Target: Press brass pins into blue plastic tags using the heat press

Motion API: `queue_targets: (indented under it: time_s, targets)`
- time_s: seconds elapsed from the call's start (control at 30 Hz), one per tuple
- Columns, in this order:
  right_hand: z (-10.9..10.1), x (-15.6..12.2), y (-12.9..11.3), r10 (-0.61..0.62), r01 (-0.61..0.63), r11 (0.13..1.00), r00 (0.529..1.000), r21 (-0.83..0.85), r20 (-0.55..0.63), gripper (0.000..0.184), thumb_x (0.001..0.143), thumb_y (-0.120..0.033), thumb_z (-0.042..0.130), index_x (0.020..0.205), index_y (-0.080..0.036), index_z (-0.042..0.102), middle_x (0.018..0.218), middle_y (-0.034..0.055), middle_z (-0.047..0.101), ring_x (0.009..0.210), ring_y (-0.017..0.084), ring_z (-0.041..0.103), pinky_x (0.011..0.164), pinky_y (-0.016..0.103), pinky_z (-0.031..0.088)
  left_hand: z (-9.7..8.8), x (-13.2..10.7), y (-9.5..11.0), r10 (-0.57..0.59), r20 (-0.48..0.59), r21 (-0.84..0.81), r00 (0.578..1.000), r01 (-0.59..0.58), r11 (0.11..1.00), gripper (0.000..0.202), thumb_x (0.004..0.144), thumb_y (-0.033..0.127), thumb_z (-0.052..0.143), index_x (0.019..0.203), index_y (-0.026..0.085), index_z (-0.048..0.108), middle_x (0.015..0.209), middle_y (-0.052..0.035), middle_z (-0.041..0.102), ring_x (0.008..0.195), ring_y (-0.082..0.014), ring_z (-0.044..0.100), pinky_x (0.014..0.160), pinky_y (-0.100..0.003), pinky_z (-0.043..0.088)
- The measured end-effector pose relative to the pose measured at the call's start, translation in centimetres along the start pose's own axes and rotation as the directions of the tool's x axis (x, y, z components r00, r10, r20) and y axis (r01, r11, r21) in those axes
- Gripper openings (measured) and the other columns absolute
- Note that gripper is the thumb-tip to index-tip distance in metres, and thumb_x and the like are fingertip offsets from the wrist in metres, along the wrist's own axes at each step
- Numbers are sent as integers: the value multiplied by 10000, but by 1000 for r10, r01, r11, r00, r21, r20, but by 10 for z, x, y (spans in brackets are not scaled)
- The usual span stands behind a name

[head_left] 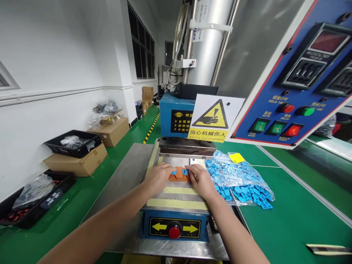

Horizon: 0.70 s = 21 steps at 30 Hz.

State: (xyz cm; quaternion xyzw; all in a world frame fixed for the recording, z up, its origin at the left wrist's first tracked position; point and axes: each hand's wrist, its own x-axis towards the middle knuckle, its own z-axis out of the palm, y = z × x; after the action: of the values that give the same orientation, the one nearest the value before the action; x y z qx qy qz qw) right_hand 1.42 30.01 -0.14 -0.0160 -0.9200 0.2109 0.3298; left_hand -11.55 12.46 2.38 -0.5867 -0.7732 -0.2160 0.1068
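Under the press head lies an orange fixture block (179, 173) with two small blue plastic pieces on it. My left hand (158, 179) reaches in from the left, fingers drawn together at the left blue piece (173, 171). At the right blue piece (185, 171), the bent fingers and thumb of my right hand (202, 180) are closed. The fingertips partly cover both pieces. Just behind the fixture hangs the metal bar of the press head (187, 148).
Right of the press is a clear bag (242, 179) of blue plastic pieces. A control box (288, 88) overhangs at upper right, beside a warning sign (211, 119). The press base has a red button (174, 232). Boxes (79, 159) and black trays (35, 198) stand left.
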Motion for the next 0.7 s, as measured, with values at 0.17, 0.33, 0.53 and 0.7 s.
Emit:
queue_targets:
  time_s: [0.17,0.33,0.53,0.7]
  targets:
    - [-2,0,-1,7,-7,1000,1000,6,2,345,854,-81,434,1107,-224,621,989,66,632,931,209,579,828,354,501,-3,-2,3,-34,-32,-34,999,33,999,298,863,74,435,1057,190,629,909,-40,674,872,-165,607,737,-264,501]
    - [-3,1,-1,-23,24,999,999,-43,33,399,806,-34,436,1065,-238,661,997,65,637,932,210,583,817,339,509,1,-2,-2,78,-8,102,997,-77,992,292,835,36,452,967,188,663,891,-45,669,866,-187,585,715,-285,487]
    - [-3,-1,-2,5,-4,999,1000,-43,26,385,807,-53,431,1046,-231,674,1000,68,641,925,211,590,820,343,503,2,-1,0,37,7,60,999,-37,997,282,855,60,417,950,183,652,887,-44,661,867,-177,594,719,-272,481]
    - [-3,2,-3,75,-71,994,996,79,-44,322,835,-117,406,1001,-195,670,942,67,662,869,190,620,794,326,507,-7,2,5,-42,-14,-127,999,40,991,247,878,150,412,984,191,631,918,-50,667,850,-181,619,725,-283,493]
